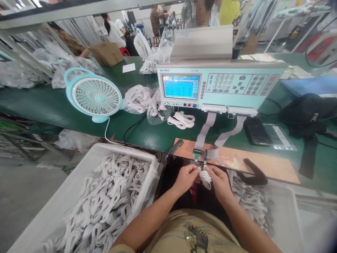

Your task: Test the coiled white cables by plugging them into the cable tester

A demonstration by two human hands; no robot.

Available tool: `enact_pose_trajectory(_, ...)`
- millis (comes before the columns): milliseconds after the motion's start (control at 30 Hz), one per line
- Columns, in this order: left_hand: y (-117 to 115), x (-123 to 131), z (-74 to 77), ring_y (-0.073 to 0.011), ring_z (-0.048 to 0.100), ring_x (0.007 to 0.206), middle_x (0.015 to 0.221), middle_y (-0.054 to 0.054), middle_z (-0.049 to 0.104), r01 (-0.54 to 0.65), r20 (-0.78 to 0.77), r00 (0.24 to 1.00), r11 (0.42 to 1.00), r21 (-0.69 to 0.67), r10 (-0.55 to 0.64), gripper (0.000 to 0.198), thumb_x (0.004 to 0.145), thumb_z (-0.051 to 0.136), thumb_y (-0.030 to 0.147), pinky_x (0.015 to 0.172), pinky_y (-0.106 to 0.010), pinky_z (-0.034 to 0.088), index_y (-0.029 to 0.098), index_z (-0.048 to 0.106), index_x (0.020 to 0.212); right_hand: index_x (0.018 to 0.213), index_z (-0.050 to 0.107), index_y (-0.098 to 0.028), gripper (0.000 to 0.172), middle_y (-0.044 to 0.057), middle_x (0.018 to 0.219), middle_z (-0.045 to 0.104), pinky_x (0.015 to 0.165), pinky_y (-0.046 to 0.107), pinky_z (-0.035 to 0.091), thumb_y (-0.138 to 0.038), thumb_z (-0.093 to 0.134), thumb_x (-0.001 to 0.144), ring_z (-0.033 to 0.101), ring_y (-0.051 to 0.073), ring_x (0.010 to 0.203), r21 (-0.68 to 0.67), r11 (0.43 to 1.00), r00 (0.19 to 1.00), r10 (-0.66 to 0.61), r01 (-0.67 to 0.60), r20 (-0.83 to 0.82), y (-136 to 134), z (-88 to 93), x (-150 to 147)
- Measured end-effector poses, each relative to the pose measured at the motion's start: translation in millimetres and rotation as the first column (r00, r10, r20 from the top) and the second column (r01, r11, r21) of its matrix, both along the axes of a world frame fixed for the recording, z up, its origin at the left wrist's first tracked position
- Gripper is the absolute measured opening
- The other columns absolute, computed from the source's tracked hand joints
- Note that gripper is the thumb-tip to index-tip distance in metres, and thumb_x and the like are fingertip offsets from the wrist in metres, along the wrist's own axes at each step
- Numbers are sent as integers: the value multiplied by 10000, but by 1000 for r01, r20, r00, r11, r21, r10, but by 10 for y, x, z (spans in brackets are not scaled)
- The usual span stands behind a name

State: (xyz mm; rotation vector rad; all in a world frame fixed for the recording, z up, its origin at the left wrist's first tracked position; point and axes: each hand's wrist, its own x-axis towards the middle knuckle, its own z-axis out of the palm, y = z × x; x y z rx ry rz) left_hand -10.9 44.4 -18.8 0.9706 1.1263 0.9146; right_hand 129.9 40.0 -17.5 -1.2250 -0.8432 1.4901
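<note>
A coiled white cable [205, 178] hangs between my two hands at the bench's front edge. My left hand [187, 178] pinches one end of the cable, just below a small green circuit board [197, 154]. With closed fingers my right hand [218, 178] grips the other end, close under a second connector [205, 156]. Whether either cable end is plugged in, I cannot tell. Grey ribbon cables [204, 131] run from these connectors up to a tester [244, 86] with a lit blue screen [180, 87]. A wooden board [237, 160] lies under the ribbons.
To the left stands a white bin [102, 147] full of coiled cables; another bin [284, 200] is at the right. On the green bench are a fan [98, 98], bagged cables [138, 98], a loose cable bundle [181, 120], a phone [256, 130] and a black bag [308, 112]. People work behind.
</note>
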Motion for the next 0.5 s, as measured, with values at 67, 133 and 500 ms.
enact_pose_trajectory(67, 1, -6, -27, -105, 544, 505, 592, 4, 579, 11, -14, 1000, 1000, -2, -11, 319, 743, 573, 438, 510, -242, 496, 121, 606, 764, 683, 629, -153, 268, -11, 567, 578, 481, 231, 360, -411, 695, 717, 456, 118, 491, -3, 1000, 1000, -3, 3, 3, -1, -13, -1)
enact_pose_trajectory(133, 5, -11, -42, -110, 546, 515, 596, 3, 577, 1, -25, 1000, 1000, 3, -1, 318, 742, 570, 438, 508, -241, 489, 123, 605, 765, 685, 632, -148, 276, -3, 577, 585, 489, 236, 369, -414, 703, 706, 464, 123, 498, -4, 1000, 1000, -18, 18, 13, 6, -17, -3)
enact_pose_trajectory(500, 107, -155, 79, -119, 498, 657, 694, -7, 526, 118, -258, 965, 961, 252, -51, 304, 812, 477, 344, 623, -223, 407, 141, 561, 602, 647, 640, -163, 273, 8, 565, 596, 470, 251, 402, -412, 750, 624, 494, 138, 473, -115, 989, 983, -113, 97, -144, 71, -32, -103)
